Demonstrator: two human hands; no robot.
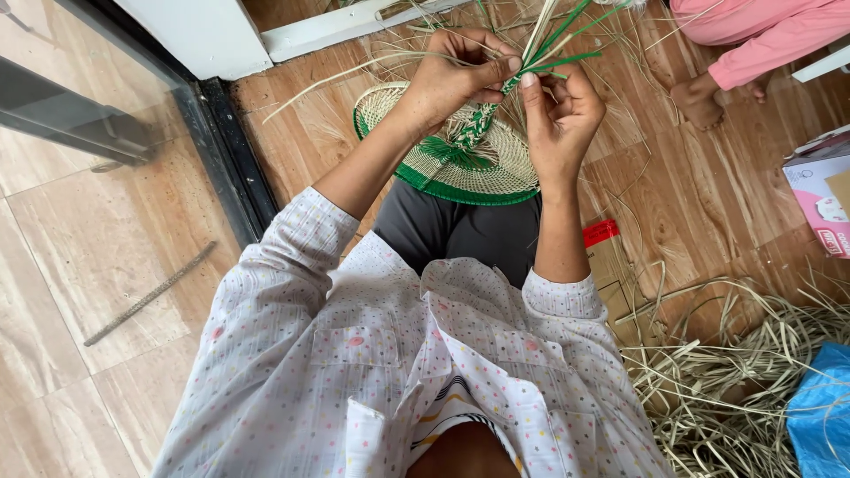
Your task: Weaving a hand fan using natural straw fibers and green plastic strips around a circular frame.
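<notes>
The floor [708, 204] is brown wood-pattern sheet on the side ahead of the person; at the left it changes to pale tile [97, 265] past a dark door track [232, 159]. A white frame [266, 35] closes the top edge. A thin rod [150, 294] lies on the tile, well apart from the work.

A round woven mat [460, 159], natural straw with a green rim, rests on the person's lap. A green-and-straw braid [476, 124] rises from the mat's centre to the hands. The left hand [456, 71] is closed on the braid's upper end, thumb pressed to forefinger. The right hand [558, 115] pinches the green strands [558, 44] just beside it; the loose ends fan upward.

At lower right a pile of straw [735, 381] covers the floor, touching a blue bag [819, 416]. A brown carton [611, 265] with a red flap lies near the right knee; a pink-and-white box [823, 195] sits at the right edge. Another person's foot [699, 102] and pink clothing occupy the upper right, possibly seated. Open floor remains between the foot and the carton.
</notes>
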